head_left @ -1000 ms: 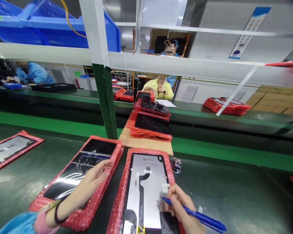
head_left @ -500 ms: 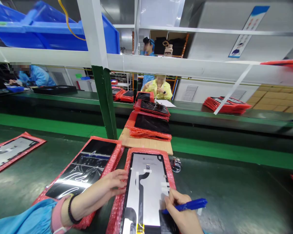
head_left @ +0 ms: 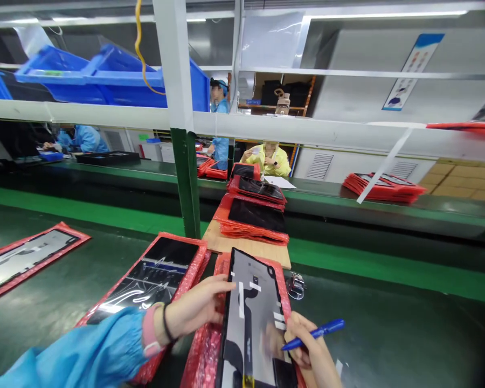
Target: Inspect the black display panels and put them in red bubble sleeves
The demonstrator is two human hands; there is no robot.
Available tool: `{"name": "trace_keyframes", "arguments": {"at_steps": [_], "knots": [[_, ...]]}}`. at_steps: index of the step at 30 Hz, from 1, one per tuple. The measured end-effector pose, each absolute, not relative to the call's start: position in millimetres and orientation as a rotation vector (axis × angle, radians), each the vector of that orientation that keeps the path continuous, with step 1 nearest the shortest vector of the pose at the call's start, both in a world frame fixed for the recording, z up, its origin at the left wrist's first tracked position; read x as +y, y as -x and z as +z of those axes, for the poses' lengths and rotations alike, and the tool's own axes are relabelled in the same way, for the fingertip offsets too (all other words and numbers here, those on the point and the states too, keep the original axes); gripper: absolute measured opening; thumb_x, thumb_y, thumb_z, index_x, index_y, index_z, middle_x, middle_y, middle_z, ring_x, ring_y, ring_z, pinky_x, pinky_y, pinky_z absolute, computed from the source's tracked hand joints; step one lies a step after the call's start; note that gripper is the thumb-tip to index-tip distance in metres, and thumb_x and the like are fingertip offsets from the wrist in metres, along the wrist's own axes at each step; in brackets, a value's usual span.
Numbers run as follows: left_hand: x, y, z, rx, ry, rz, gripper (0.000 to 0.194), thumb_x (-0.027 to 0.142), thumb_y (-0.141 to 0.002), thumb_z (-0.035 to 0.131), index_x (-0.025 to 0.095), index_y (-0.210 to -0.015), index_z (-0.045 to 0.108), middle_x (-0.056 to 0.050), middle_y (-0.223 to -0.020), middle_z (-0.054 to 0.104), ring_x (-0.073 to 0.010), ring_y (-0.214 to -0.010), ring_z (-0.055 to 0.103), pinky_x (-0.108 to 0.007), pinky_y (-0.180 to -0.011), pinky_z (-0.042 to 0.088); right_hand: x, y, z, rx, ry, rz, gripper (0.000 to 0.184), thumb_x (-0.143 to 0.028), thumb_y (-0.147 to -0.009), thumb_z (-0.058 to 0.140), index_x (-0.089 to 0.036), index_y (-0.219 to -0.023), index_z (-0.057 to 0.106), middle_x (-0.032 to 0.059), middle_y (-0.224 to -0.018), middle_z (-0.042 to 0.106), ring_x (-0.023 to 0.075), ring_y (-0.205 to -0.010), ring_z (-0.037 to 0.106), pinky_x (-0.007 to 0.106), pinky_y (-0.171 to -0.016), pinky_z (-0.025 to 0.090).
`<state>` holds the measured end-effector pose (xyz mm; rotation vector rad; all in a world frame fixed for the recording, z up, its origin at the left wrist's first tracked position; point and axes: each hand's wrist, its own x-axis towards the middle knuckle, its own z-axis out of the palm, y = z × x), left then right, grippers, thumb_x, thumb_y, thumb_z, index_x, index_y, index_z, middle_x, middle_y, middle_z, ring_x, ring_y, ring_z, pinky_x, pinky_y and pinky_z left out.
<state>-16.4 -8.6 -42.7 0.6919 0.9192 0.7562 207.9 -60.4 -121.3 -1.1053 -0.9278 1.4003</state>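
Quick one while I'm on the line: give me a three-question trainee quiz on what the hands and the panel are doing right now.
1. True or false: the right hand holds a blue plastic pen.
2. Which hand grips the left edge of the grey flat display panel? A) left hand B) right hand C) neither
3. Fill in: the panel sits over a ___ bubble-wrap sleeve.

Key: 1 true; 2 A; 3 red.
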Motion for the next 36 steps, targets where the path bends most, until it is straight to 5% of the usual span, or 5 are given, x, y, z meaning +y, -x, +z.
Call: {"name": "trace_keyframes", "arguments": {"at_steps": [6, 10, 14, 19, 36], "knots": [[-5.3, -16.1, -40.4, 0.879, -0.772, 0.833, 0.032, 0.005, -0.050, 0.066, 0.013, -0.081, 0.067, -0.006, -0.077, 0.074, -0.0219, -0.070, 0.069, -0.030, -0.068, 0.050, -59.3, -222.3, -119.3, -0.751, 0.940, 1.514, 0.049, -0.064, -0.081, 0.058, -0.019, -0.063, 0.053, -0.0113, -0.036, 0.027, 0.0028, -0.035, 0.009, 0.018, -0.038, 0.010], [-2.1, -12.3, -19.7, 0.806, -0.893, 1.028, 0.045, 0.005, -0.056, 0.067, 0.016, -0.100, 0.067, -0.006, -0.100, 0.074, -0.0265, -0.099, 0.067, -0.030, -0.079, 0.050, -57.1, -249.1, -93.3, -0.697, 0.846, 1.334, 0.056, -0.070, -0.082, 0.050, -0.018, -0.065, 0.062, -0.0122, -0.031, 0.018, 0.0031, -0.035, 0.006, 0.016, -0.036, 0.015], [5.4, -9.6, 10.3, 0.716, -1.069, 1.316, 0.051, 0.007, -0.065, 0.067, 0.021, -0.113, 0.062, -0.002, -0.118, 0.069, -0.0240, -0.118, 0.057, -0.027, -0.094, 0.046, -46.9, -264.0, -51.9, -0.808, 0.972, 1.061, 0.042, -0.058, -0.078, 0.067, -0.018, -0.066, 0.063, -0.0060, -0.034, 0.040, 0.0045, -0.035, 0.030, 0.015, -0.038, 0.029], [10.3, -17.1, 28.5, 0.578, -1.087, 1.342, 0.047, 0.012, -0.075, 0.065, 0.021, -0.121, 0.057, -0.004, -0.118, 0.068, -0.0244, -0.111, 0.061, -0.033, -0.093, 0.048, -30.7, -253.0, -17.6, -0.834, 0.960, 1.068, 0.031, -0.050, -0.071, 0.077, -0.021, -0.083, 0.072, 0.0034, -0.073, 0.074, 0.0163, -0.065, 0.067, 0.021, -0.057, 0.052], [34.1, 3.0, 23.1, 0.597, -1.086, 1.361, 0.054, 0.014, -0.076, 0.070, 0.023, -0.127, 0.053, -0.003, -0.122, 0.066, -0.0229, -0.115, 0.060, -0.024, -0.087, 0.051, -30.3, -217.1, -6.6, -0.902, 0.903, 1.110, 0.028, -0.040, -0.072, 0.078, -0.030, -0.097, 0.077, 0.0006, -0.081, 0.076, 0.0148, -0.066, 0.064, 0.021, -0.059, 0.051]]}}
